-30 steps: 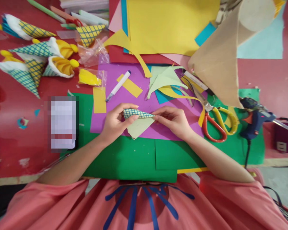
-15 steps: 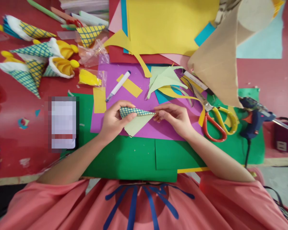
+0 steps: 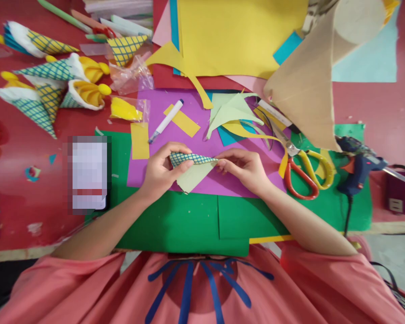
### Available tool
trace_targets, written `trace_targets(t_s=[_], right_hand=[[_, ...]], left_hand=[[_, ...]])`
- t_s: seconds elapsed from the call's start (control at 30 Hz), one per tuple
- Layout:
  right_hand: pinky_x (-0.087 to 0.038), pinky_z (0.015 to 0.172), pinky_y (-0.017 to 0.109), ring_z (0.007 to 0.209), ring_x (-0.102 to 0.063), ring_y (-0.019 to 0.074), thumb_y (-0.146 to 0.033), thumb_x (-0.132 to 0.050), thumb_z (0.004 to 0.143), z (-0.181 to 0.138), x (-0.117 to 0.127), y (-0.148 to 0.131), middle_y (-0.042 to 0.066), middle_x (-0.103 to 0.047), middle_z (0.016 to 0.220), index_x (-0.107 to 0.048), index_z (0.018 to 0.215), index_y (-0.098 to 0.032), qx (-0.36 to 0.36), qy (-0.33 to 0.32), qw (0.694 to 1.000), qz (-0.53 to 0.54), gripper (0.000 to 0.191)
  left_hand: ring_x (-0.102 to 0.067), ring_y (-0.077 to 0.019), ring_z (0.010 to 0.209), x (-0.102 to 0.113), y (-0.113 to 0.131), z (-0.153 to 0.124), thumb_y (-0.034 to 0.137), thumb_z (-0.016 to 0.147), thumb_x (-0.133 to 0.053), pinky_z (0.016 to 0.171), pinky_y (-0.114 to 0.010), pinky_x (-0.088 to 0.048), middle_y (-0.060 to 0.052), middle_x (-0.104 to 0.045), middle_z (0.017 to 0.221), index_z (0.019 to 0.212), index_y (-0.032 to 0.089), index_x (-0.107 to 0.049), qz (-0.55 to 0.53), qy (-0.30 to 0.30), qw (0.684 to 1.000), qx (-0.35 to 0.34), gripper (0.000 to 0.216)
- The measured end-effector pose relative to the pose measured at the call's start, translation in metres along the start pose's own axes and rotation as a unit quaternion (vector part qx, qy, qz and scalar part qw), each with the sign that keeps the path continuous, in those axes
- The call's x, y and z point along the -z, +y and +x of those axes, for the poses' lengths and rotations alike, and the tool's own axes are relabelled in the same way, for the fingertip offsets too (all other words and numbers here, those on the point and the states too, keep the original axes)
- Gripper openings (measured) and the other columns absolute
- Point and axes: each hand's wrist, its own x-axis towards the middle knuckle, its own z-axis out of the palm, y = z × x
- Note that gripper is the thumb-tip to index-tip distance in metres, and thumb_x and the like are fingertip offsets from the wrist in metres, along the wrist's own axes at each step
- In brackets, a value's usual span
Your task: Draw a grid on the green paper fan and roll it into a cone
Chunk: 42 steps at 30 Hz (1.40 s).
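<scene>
My left hand (image 3: 165,171) is closed around the wide end of a pale green paper sheet (image 3: 196,175). The sheet is partly rolled into a cone, with a blue crisscross grid on its outside and a plain flap hanging below. At the cone's narrow right tip, the fingertips of my right hand (image 3: 241,167) pinch the paper. Both hands are over purple foam sheet (image 3: 140,173) lying on green sheet (image 3: 175,225). A white marker (image 3: 167,120) and a yellow strip (image 3: 184,122) rest just beyond my left hand.
Scissors (image 3: 302,173) with red and yellow handles lie right of my right hand, beside a blue glue gun (image 3: 359,173). Finished paper cones (image 3: 43,103) sit at the left, above a blurred-out phone (image 3: 89,175). A large tan cone (image 3: 305,81) stands at the upper right.
My right fingertips have closed in on the cone's tip, moving slightly left. The cone and my left hand have shifted a little to the right.
</scene>
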Motion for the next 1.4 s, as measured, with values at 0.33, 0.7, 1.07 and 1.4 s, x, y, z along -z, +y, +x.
trace_targets(t_s=[0.33,0.7,1.07,1.4], right_hand=[[-0.055,0.060,0.023,0.060,-0.063,0.0087,-0.028,-0.069,0.077,0.0008,-0.0026,0.0000,0.002,-0.071,0.076,-0.072,0.084,-0.015,-0.007,0.013,1.000,-0.022,0.015],[-0.051,0.061,0.024,0.067,-0.064,0.0115,-0.032,-0.067,0.079,-0.0016,-0.0051,0.0038,0.005,-0.074,0.086,-0.072,0.093,-0.016,0.041,0.002,0.990,-0.135,0.023],[-0.051,0.064,0.025,0.071,-0.065,0.0127,-0.032,-0.065,0.081,-0.0023,-0.0049,0.0006,0.005,-0.074,0.084,-0.073,0.088,-0.017,0.060,0.011,0.984,-0.165,0.019],[-0.055,0.062,0.024,0.062,-0.064,0.0093,-0.032,-0.071,0.076,-0.0003,-0.0012,-0.0014,0.002,-0.070,0.076,-0.072,0.085,-0.016,-0.002,0.029,0.999,0.017,0.018]], left_hand=[[-0.061,-0.0157,0.099,0.0002,0.0039,-0.0018,0.026,0.079,-0.067,0.086,-0.030,-0.051,-0.001,-0.064,0.100,0.099,0.022,-0.061,0.040,-0.049,0.998,-0.011,0.022],[-0.060,-0.0153,0.099,-0.0008,0.0045,-0.0022,0.023,0.079,-0.067,0.088,-0.030,-0.049,0.000,-0.063,0.100,0.101,0.024,-0.060,0.087,-0.071,0.992,-0.064,0.023],[-0.064,-0.0152,0.083,0.0010,0.0023,-0.0085,0.036,0.075,-0.070,0.069,-0.024,-0.052,0.000,-0.069,0.091,0.096,0.023,-0.067,0.083,-0.050,0.995,0.023,0.025],[-0.062,-0.0122,0.077,-0.0008,0.0080,-0.0044,0.033,0.074,-0.072,0.068,-0.023,-0.051,0.001,-0.069,0.084,0.089,0.022,-0.068,0.038,0.005,0.998,0.048,0.019]])
